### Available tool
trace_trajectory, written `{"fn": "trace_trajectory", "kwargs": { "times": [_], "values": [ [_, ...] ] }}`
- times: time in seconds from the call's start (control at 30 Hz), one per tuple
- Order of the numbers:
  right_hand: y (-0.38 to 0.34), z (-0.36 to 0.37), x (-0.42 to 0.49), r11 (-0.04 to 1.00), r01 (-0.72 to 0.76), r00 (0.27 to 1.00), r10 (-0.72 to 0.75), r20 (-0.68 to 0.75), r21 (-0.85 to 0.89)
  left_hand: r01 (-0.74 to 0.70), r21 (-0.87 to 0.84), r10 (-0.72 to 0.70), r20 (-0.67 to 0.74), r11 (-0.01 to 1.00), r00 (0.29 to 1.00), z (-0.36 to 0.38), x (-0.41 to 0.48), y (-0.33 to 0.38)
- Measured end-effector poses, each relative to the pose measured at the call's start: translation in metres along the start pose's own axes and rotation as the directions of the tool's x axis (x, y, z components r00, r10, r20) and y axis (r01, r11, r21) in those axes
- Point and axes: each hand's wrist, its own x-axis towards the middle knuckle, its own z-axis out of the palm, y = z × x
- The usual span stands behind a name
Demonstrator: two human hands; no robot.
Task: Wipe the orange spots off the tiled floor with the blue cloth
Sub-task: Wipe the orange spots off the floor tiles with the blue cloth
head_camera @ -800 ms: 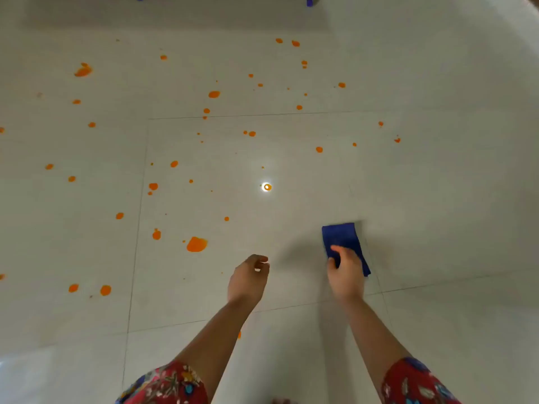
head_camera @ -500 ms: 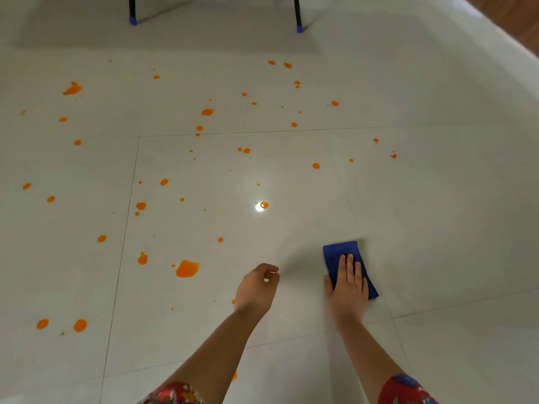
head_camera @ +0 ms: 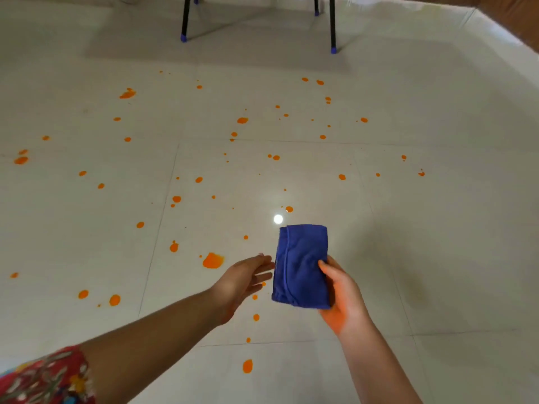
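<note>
we see the folded blue cloth [head_camera: 302, 266] lifted above the tiled floor [head_camera: 437, 228], held in the right hand [head_camera: 342, 298] with the thumb on top; the left hand [head_camera: 243, 282] reaches beside it with straight fingers. many orange spots [head_camera: 213, 260] remain, so we judge most of the wiping is not yet done.

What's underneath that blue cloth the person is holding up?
The right hand grips the blue cloth, thumb on top, fingers hidden beneath. The tiled floor shows around it, with orange spots to its left; the patch of floor that the cloth covers cannot be seen.
</note>
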Motion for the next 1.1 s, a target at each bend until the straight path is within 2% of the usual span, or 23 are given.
{"fn": "trace_trajectory", "kwargs": {
  "times": [0.07, 0.1, 0.17, 0.23, 0.3, 0.33, 0.43, 0.47, 0.53, 0.6, 0.7, 0.8, 0.87, 0.93, 0.97, 1.03, 1.1],
  "values": [
    [0.007, 0.019, -0.013, 0.992, -0.105, 0.990, 0.098, 0.104, 0.066, 0.010, -0.162, 0.003, 0.079, 0.987, 0.997, -0.011, -0.023, 0.013],
    [0.012, 0.024, -0.014, 0.996, -0.086, 0.992, 0.084, 0.098, 0.010, -0.009, -0.198, 0.028, 0.092, 0.980, 0.995, -0.013, -0.030, 0.017],
    [0.028, 0.035, -0.014, 0.964, 0.054, 0.998, -0.046, 0.038, -0.262, -0.079, -0.182, 0.088, 0.043, 0.980, 0.995, -0.020, -0.042, 0.019],
    [0.038, 0.043, -0.018, 0.854, 0.170, 0.978, -0.207, -0.021, -0.491, -0.112, -0.148, 0.110, -0.023, 0.983, 0.994, -0.025, -0.049, 0.012],
    [0.046, 0.051, -0.025, 0.754, 0.286, 0.945, -0.323, 0.045, -0.591, -0.122, -0.176, 0.112, -0.068, 0.977, 0.991, -0.031, -0.054, 0.003],
    [0.049, 0.056, -0.029, 0.727, 0.327, 0.939, -0.324, 0.118, -0.604, -0.137, -0.191, 0.122, -0.089, 0.972, 0.989, -0.035, -0.057, 0.000],
    [0.061, 0.070, -0.039, 0.744, 0.353, 0.930, -0.216, 0.296, -0.567, -0.187, -0.244, 0.166, -0.102, 0.952, 0.981, -0.045, -0.066, -0.001],
    [0.065, 0.072, -0.038, 0.755, 0.367, 0.926, -0.236, 0.296, -0.543, -0.194, -0.254, 0.178, -0.085, 0.948, 0.980, -0.049, -0.068, 0.001],
    [0.069, 0.075, -0.035, 0.819, 0.324, 0.945, -0.260, 0.197, -0.474, -0.200, -0.226, 0.192, -0.057, 0.953, 0.980, -0.059, -0.071, 0.005],
    [0.066, 0.076, -0.032, 0.892, 0.219, 0.975, -0.187, 0.117, -0.396, -0.176, -0.216, 0.167, -0.056, 0.960, 0.984, -0.068, -0.076, 0.011],
    [0.062, 0.073, -0.029, 0.902, 0.147, 0.986, -0.102, 0.130, -0.406, -0.096, -0.279, 0.079, -0.073, 0.955, 0.994, -0.077, -0.081, 0.018],
    [0.070, 0.076, -0.030, 0.947, 0.036, 0.953, 0.064, 0.296, -0.319, -0.158, -0.093, 0.142, -0.158, 0.983, 0.977, -0.072, -0.082, 0.019],
    [0.078, 0.079, -0.031, 0.934, 0.036, 0.939, 0.090, 0.332, -0.356, -0.176, -0.008, 0.171, -0.194, 0.984, 0.966, -0.066, -0.084, 0.018],
    [0.082, 0.078, -0.030, 0.918, 0.058, 0.972, 0.038, 0.232, -0.392, -0.179, -0.032, 0.170, -0.197, 0.983, 0.966, -0.063, -0.088, 0.017],
    [0.082, 0.074, -0.028, 0.934, 0.013, 0.983, 0.053, 0.175, -0.357, -0.168, -0.083, 0.148, -0.204, 0.982, 0.968, -0.065, -0.089, 0.016],
    [0.079, 0.058, -0.026, 0.969, -0.115, 0.981, 0.146, 0.131, -0.220, -0.107, -0.192, 0.056, -0.257, 0.976, 0.965, -0.073, -0.091, 0.009],
    [0.073, 0.037, -0.026, 0.972, -0.212, 0.964, 0.225, 0.142, -0.099, -0.016, -0.211, -0.041, -0.263, 0.977, 0.964, -0.084, -0.095, -0.005]
  ]
}}
